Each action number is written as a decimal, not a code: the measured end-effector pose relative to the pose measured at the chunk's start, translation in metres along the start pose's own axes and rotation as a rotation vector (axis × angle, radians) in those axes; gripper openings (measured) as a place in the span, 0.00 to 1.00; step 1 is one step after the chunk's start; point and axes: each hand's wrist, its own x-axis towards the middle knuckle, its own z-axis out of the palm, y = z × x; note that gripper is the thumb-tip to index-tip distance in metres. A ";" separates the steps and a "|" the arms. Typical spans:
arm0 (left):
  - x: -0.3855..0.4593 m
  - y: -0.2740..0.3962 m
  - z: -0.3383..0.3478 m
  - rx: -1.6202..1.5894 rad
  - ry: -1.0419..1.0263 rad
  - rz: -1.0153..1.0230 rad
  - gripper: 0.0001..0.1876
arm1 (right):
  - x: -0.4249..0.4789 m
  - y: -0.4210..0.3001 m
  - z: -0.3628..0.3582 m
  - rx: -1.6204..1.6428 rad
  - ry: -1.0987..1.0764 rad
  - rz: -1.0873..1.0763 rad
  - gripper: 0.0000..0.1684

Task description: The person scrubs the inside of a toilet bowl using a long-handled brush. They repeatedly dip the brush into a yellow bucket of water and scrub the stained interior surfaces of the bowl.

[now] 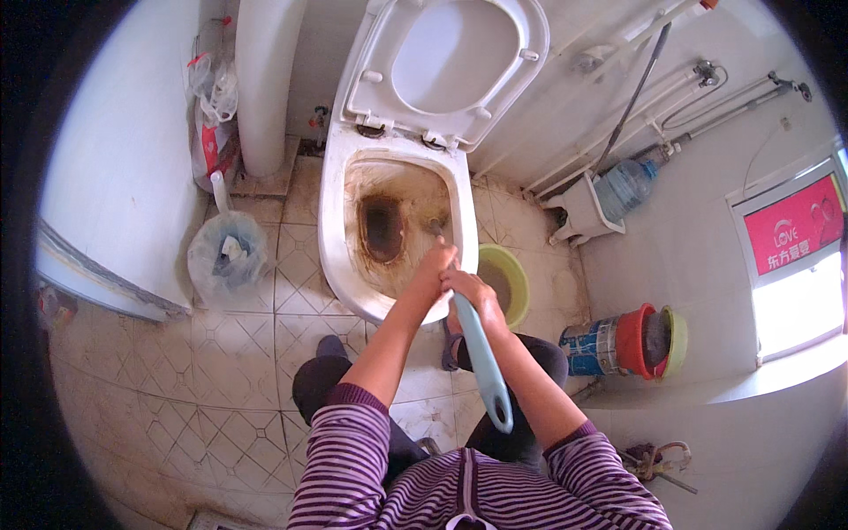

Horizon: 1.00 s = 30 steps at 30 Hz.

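A light blue toilet brush handle (478, 351) slants from the toilet bowl back towards my body. My left hand (437, 260) grips it low, over the right side of the bowl opening. Just behind, my right hand (476, 296) is closed around the handle near the front rim. The brush head is mostly hidden by my left hand; a small dark part shows against the bowl wall. Brown stains cover the inside of the white toilet (334, 225), with a dark hole at the bottom left. Its seat and lid (371, 53) stand raised.
Left of the toilet is a plastic-lined waste bin (228, 265), with plastic bags (215, 119) hanging behind it. A yellow-green basin (520, 285) stands close on the right. Farther right are a bucket (589, 346), a red basin (633, 341) and a stool (583, 209) with a water jug (624, 189).
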 end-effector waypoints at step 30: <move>-0.018 0.096 -0.017 0.271 -0.094 -0.235 0.12 | 0.041 -0.040 -0.082 0.157 -0.338 0.355 0.04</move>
